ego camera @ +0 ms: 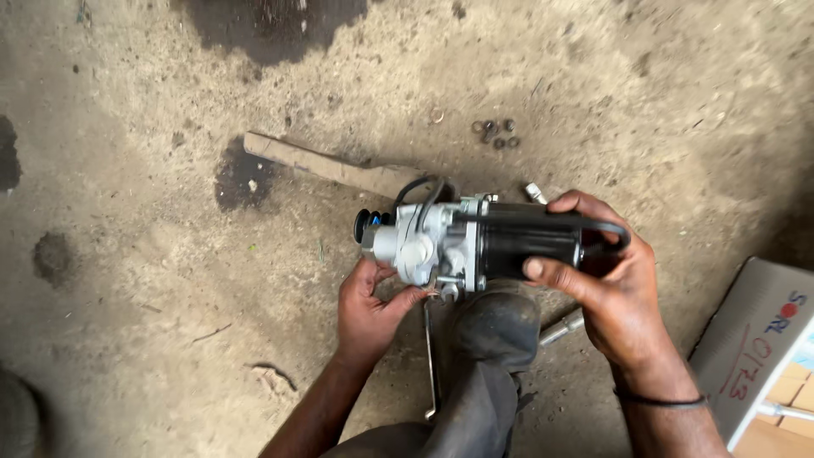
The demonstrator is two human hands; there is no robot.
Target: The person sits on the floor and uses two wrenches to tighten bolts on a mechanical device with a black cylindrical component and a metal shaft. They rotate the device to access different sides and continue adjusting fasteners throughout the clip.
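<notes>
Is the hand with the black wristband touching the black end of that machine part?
Touching. The head view shows the right hand wrapped around the black end of the motor part, thumb pressed on its side and fingers curled over the top.

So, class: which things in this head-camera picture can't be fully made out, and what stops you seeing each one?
- Motor unit: its black end is covered by the right hand; its underside is hidden by the knee.
- Cardboard box: cut off by the right edge.
- Small nuts on the ground: too small to count surely.
- Thin metal rod: its top end is hidden behind the left hand.
</notes>
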